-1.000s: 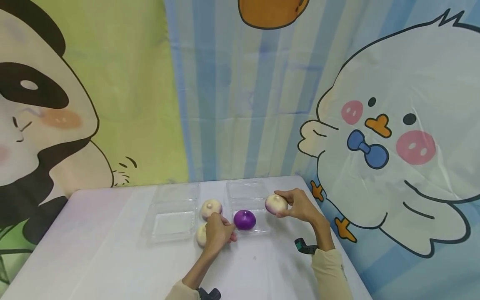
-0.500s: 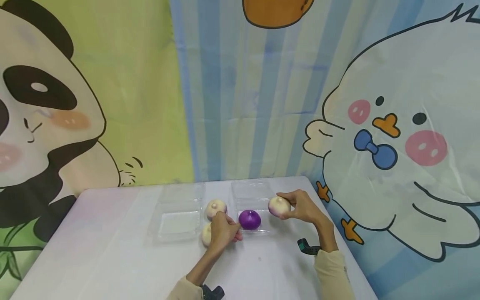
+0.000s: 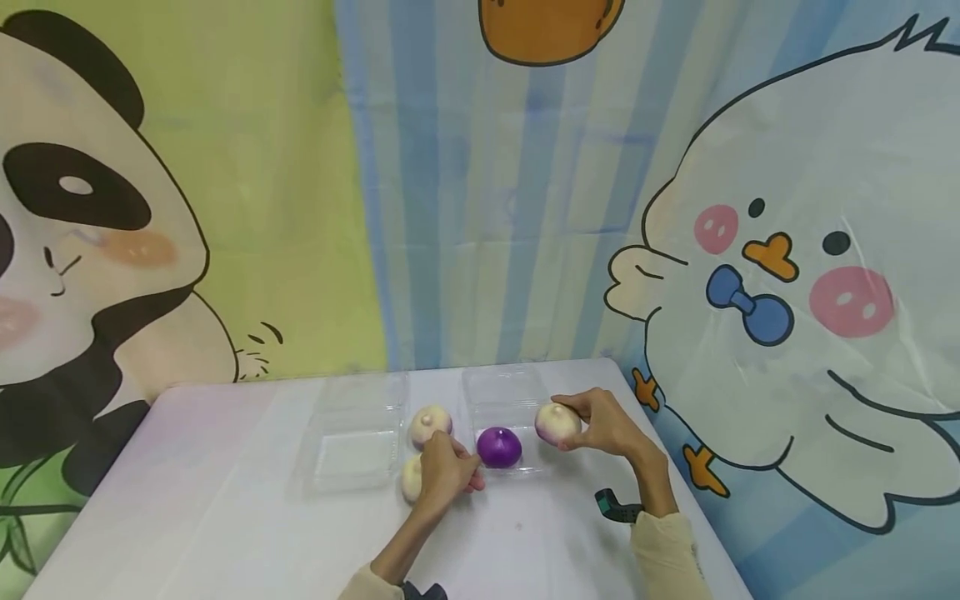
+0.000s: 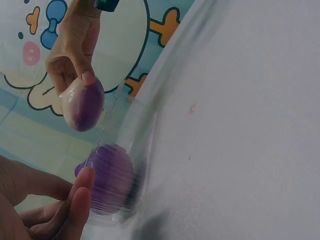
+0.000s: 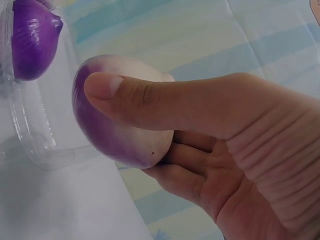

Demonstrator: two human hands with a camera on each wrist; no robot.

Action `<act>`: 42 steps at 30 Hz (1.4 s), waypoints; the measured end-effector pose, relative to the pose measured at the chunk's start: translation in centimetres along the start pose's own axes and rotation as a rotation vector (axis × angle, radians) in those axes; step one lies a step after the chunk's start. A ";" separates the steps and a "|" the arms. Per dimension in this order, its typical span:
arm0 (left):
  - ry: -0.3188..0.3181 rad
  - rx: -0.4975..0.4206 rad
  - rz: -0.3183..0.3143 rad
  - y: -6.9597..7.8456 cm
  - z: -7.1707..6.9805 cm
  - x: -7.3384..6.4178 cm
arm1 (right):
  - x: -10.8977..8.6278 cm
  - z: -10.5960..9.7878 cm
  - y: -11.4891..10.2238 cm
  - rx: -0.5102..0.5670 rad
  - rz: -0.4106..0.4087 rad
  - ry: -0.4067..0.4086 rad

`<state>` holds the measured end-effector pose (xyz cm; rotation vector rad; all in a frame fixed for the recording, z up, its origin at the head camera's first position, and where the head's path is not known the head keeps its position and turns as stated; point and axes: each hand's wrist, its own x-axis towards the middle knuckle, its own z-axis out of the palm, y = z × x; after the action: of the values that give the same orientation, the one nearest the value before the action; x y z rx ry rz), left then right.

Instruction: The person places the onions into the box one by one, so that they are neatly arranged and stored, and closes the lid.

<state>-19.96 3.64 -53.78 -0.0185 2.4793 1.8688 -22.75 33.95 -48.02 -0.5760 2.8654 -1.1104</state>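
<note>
In the head view, my right hand (image 3: 603, 423) holds a white-and-purple onion (image 3: 558, 423) between thumb and fingers, raised beside the right clear plastic container (image 3: 532, 458). A deep purple onion (image 3: 498, 447) sits in that container. My left hand (image 3: 446, 471) is at the container's left edge; its fingertips (image 4: 84, 176) pinch the rim close to the purple onion in the left wrist view. The right wrist view shows the thumb (image 5: 107, 90) across the held onion's side. Two more pale onions lie left of the container: one whole (image 3: 430, 425), the other (image 3: 410, 477) partly behind my left hand.
A second clear container (image 3: 356, 458) lies open at the left, its lid (image 3: 363, 392) folded back. The right container's lid (image 3: 506, 385) also lies back. The white table (image 3: 225, 500) meets a cartoon-printed curtain (image 3: 480, 208) behind and at the right.
The head view has shifted slightly. Both hands keep nearly the same place, and the onion in my right hand stays raised beside the container.
</note>
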 end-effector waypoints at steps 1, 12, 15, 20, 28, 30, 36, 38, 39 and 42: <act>-0.003 0.003 -0.004 -0.1 0.0 -0.1 | -0.1 0.1 0.0 -0.002 0.009 -0.004; -0.062 -0.058 -0.055 -0.6 0.1 -0.4 | -0.4 1.2 0.0 -0.035 0.006 -0.036; -0.049 -0.057 -0.054 -0.4 -0.1 -0.3 | 0.0 1.2 -0.2 -0.042 -0.011 -0.036; -0.032 -0.037 -0.034 0.0 -0.4 0.1 | 0.4 0.9 -0.5 -0.048 -0.017 -0.013; -0.030 -0.023 -0.048 0.1 -0.2 0.3 | 0.7 1.0 -0.6 -0.061 -0.006 -0.031; -0.029 -0.030 -0.046 0.1 -0.2 0.3 | 0.7 1.1 -0.7 -0.065 -0.003 -0.032; -0.027 -0.039 -0.048 -0.1 -0.1 0.4 | 0.8 1.5 -1.0 -0.073 -0.002 -0.052; -0.029 -0.043 -0.053 -0.2 0.0 0.3 | 0.8 1.6 -1.0 -0.083 0.000 -0.055; -0.029 -0.046 -0.054 -0.2 0.0 0.3 | 0.8 1.7 -1.0 -0.083 0.003 -0.056; -0.028 -0.049 -0.050 -0.3 0.0 0.4 | 0.9 1.7 -0.9 -0.095 -0.002 -0.056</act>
<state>-20.33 3.61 -54.07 -0.0544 2.3915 1.8961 -23.02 31.95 -48.57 -0.6043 2.8820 -0.9467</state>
